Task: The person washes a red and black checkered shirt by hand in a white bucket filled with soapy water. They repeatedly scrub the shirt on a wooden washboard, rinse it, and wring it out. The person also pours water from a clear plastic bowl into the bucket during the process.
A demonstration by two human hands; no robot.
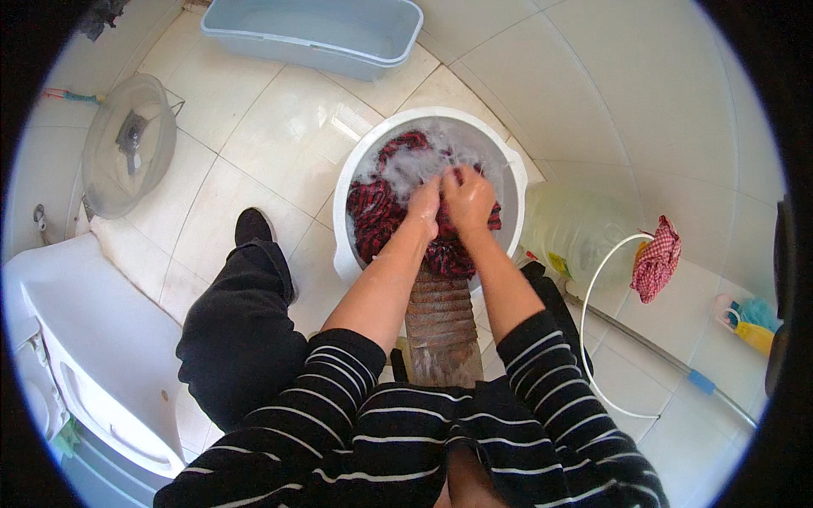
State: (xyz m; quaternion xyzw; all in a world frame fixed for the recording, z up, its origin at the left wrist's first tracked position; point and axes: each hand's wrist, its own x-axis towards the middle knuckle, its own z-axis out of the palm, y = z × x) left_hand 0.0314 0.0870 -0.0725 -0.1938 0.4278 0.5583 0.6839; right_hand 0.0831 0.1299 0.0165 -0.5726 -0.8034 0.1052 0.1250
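Observation:
A white plastic basin on the floor holds dark red and black patterned cloth in foamy water. My left hand is over the middle of the basin, closed on a fold of this wet cloth. Right beside it my right hand is curled into a fist around the cloth, and the two hands nearly touch. Splashing suds partly hide the fingertips. A ridged wooden washboard slopes from the basin's near edge towards my body, with cloth draped over its far end.
A grey-blue plastic tub stands on the far tiles. A translucent basin leans at the left near a white fixture. To the right are a large clear water bottle, a pole, a curved white hose and a checked red cloth.

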